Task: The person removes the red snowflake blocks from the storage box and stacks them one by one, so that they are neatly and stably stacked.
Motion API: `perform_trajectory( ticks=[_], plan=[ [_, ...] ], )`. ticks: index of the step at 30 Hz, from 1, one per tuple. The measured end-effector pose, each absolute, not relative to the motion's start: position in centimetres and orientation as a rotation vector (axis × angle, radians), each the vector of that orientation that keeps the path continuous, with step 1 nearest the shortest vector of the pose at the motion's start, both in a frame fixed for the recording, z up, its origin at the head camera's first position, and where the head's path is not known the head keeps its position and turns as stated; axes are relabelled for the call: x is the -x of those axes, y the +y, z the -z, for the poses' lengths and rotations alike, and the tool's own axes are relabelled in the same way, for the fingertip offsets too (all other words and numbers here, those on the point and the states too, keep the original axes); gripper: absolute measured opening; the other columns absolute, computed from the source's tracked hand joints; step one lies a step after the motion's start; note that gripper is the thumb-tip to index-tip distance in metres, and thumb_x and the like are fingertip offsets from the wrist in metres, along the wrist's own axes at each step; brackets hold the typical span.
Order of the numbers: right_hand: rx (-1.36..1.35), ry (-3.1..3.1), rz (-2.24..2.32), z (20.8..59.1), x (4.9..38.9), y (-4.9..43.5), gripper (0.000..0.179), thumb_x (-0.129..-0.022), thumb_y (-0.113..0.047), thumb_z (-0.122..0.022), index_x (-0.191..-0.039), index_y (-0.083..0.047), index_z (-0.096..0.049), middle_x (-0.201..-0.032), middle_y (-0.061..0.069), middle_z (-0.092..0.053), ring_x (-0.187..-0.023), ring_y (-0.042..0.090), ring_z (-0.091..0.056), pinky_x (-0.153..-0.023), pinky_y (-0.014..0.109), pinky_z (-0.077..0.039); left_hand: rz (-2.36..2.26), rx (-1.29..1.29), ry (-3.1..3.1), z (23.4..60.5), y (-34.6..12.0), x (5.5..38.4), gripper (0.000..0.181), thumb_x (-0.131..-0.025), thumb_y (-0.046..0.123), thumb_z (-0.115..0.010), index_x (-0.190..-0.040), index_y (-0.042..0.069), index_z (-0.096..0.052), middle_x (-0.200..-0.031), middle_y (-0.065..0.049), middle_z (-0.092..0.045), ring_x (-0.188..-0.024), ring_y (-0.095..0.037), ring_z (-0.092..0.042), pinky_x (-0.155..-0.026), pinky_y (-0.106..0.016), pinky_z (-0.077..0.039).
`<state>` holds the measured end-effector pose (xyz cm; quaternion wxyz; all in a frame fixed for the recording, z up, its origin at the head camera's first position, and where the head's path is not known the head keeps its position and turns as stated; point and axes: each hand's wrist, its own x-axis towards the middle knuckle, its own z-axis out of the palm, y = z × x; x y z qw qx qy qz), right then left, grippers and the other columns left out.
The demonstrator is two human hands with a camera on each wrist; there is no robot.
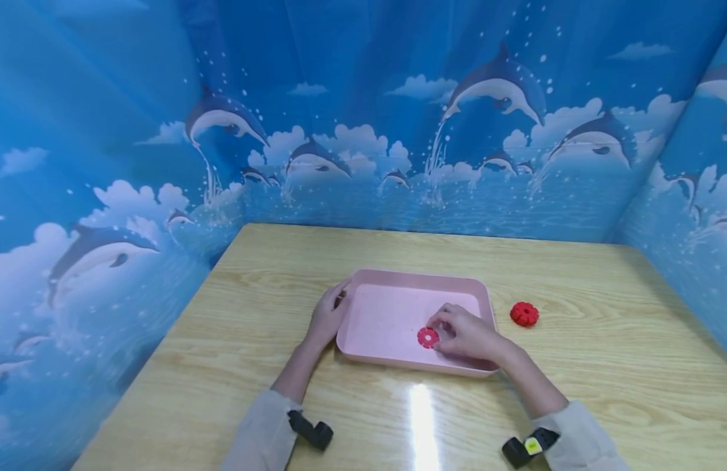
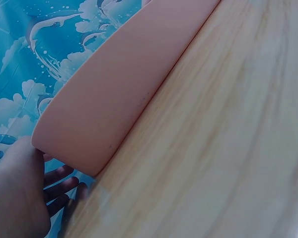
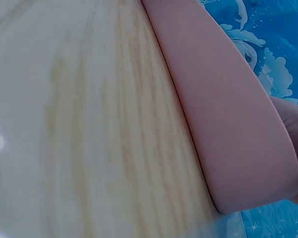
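Note:
On the wooden table stands a shallow pink tray (image 1: 363, 356). My left hand (image 1: 326, 320) holds its left side near the rim; in the left wrist view the fingers of the left hand (image 2: 22, 193) lie outside the tray wall and the thumb is hidden behind it. Inside the tray, my right hand (image 1: 466, 333) pinches a flat red notched disc (image 1: 421, 338) with a pale centre, thumb and index finger at its edge. The right wrist view shows mostly the tray's outer wall (image 3: 223, 114), with only part of the right hand (image 3: 295, 129) behind it.
A thicker red notched round piece (image 1: 525, 314) lies on the table (image 1: 604, 353) to the right of the tray. A blue curtain (image 1: 363, 190) printed with dolphins hangs behind the table and at both sides.

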<state>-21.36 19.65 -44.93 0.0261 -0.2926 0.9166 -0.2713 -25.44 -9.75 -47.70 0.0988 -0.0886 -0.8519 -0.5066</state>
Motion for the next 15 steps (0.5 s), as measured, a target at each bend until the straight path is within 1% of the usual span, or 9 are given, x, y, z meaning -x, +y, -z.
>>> perform_trajectory(
  ticks=[8, 12, 15],
  plan=[
    [0.944, 2.908, 0.777, 44.9, 21.25, 19.44, 0.032, -0.071, -0.025, -0.077, -0.095, -0.011, -0.061, -0.092, -0.003, -0.052, -0.081, 0.011, -0.047, -0.071, 0.028, -0.045, 1.483, 0.273, -2.52, 47.68, -9.81, 25.44, 0.038, -0.093, 0.012, -0.052, -0.131, 0.009, -0.051, -0.103, -0.013, -0.057, -0.094, -0.028, -0.056, -0.084, -0.042, -0.047],
    [0.957, 2.931, 0.757, 44.92, 21.16, 19.47, 0.035, -0.071, -0.029, -0.077, -0.098, -0.012, -0.063, -0.092, -0.005, -0.051, -0.081, 0.01, -0.046, -0.071, 0.028, -0.045, 1.487, 0.262, -2.529, 47.66, -9.79, 25.42, 0.039, -0.093, 0.013, -0.052, -0.131, 0.01, -0.051, -0.103, -0.013, -0.057, -0.094, -0.027, -0.056, -0.084, -0.042, -0.047],
    [0.979, 2.928, 0.747, 44.97, 21.13, 19.57, 0.034, -0.071, -0.027, -0.076, -0.1, -0.013, -0.064, -0.093, -0.005, -0.051, -0.08, 0.01, -0.044, -0.068, 0.026, -0.044, 1.49, 0.262, -2.53, 47.63, -9.76, 25.39, 0.039, -0.093, 0.013, -0.053, -0.132, 0.01, -0.051, -0.103, -0.013, -0.057, -0.095, -0.027, -0.056, -0.084, -0.042, -0.046]
  ],
)
